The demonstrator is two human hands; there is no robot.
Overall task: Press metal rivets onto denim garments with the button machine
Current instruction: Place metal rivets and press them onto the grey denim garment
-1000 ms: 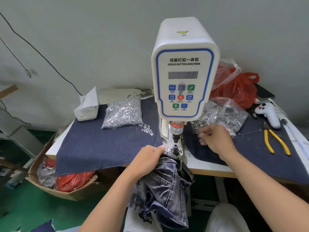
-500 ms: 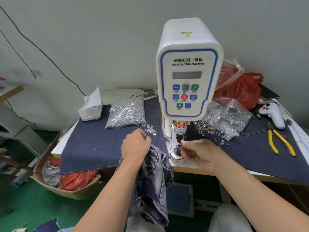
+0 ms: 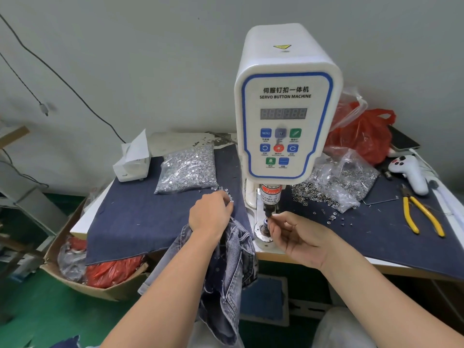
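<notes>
On the white table (image 3: 391,266), under a dark blue cloth (image 3: 130,217) spread over most of its top, stands the biggest thing before me: the button machine (image 3: 286,101), a tall white housing with a blue outline around its panel, the words SERVO BUTTON MACHINE, a dim digit display and rows of coloured keys. Below the housing its dark press stem (image 3: 270,199), with a red warning label, points down at a round metal die (image 3: 262,231) on the white base.

Next in size is the denim garment (image 3: 233,272), faded blue-grey with pale worn seams. It hangs crumpled off the near edge of the table, left of the die, and drapes down below my left forearm.

To the far left of the machine lies a clear bag of silver rivets (image 3: 187,168), with a few loose rivets (image 3: 226,193) spilled at its near right corner. Right of the machine a second clear bag (image 3: 344,177) spills small metal rings onto the cloth, in front of a red plastic bag (image 3: 364,136). Farther right lie a white handheld controller (image 3: 409,173) and yellow-handled pliers (image 3: 421,214).

My left hand (image 3: 209,216) rests over the garment's upper edge, fingers curled down and reaching the loose rivets; whether they pinch one I cannot tell. My right hand (image 3: 298,237) sits just right of the die, thumb and forefinger pinched narrow at the tip of the stem, on something too small to make out.
</notes>
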